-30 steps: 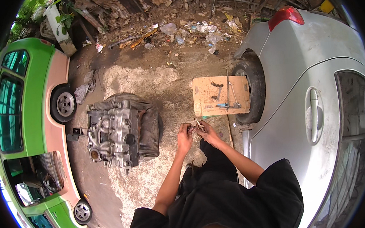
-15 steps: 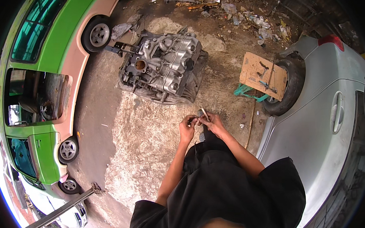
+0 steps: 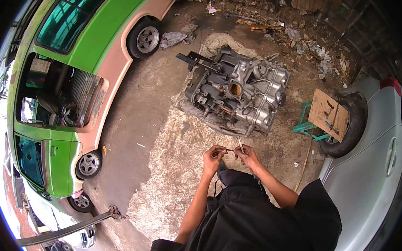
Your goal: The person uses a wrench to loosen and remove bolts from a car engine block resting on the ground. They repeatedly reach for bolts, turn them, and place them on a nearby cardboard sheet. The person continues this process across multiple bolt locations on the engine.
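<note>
My left hand [image 3: 212, 158] pinches a small dark rod-like part [image 3: 229, 150], too small to identify exactly, at waist level. Beside it, my right hand [image 3: 248, 157] grips a pale metal wrench [image 3: 239, 143] upright, with its fingertips at the other end of the dark part. Just beyond both hands a metal engine [image 3: 256, 86] rests on a dirty grey sheet [image 3: 186, 99] on the ground.
A green and pink van [image 3: 65, 147] stands left; a silver car [image 3: 366, 194] right. A board with tools [image 3: 320, 108] lies on a green stool [image 3: 305, 127] by the car's tyre. Litter [image 3: 320, 55] lines the back wall. A metal bar [image 3: 65, 231] crosses the lower left.
The view has turned left, bringing the engine directly beyond my hands and the stool rightward in view. My hands have drawn slightly apart, showing more of the dark part between them.
</note>
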### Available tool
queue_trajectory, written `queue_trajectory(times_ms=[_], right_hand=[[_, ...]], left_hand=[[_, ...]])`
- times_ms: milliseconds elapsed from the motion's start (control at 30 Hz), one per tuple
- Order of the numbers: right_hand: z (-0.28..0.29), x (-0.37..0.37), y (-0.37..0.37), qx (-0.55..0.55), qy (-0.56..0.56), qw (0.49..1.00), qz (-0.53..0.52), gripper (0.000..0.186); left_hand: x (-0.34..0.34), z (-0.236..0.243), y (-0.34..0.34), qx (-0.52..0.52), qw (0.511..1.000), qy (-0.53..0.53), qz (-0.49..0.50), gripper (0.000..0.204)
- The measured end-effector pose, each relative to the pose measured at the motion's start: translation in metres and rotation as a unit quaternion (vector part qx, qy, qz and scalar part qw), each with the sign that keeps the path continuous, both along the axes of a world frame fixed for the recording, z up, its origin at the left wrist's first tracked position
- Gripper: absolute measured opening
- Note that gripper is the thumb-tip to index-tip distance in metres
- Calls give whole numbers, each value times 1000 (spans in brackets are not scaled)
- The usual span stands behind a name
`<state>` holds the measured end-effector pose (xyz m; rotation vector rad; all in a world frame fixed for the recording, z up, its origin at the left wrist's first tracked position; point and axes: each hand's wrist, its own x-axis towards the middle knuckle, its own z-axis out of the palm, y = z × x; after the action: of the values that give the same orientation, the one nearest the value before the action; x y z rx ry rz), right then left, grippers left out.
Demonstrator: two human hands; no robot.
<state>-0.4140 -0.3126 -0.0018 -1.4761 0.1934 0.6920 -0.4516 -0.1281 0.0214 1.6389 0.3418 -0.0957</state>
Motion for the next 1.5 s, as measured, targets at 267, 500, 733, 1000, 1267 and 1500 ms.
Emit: queue_trajectory(times_ms=[267,500,733,1000,1267,1500], right_hand=[[32,23,117,26,-20,999,20,21],[40,62,166,25,-40,997,-62,16],[13,77,233,12,-139,965,-224,16],[22,58,318,-6,-84,910,-405,21],[33,58,321,0,-13,830,-558,21],[-1,85,302,52,15,730,-682,18]], left_hand=[[25,10,115,-33,999,-19,38,19],[86,7,161,-31,998,-43,-39,17],[155,-10,231,-24,972,-53,-226,18],[216,4,281,-23,896,-27,-442,14],[247,-2,244,-23,825,-34,-564,17],[282,-9,215,-7,819,-12,-574,36]])
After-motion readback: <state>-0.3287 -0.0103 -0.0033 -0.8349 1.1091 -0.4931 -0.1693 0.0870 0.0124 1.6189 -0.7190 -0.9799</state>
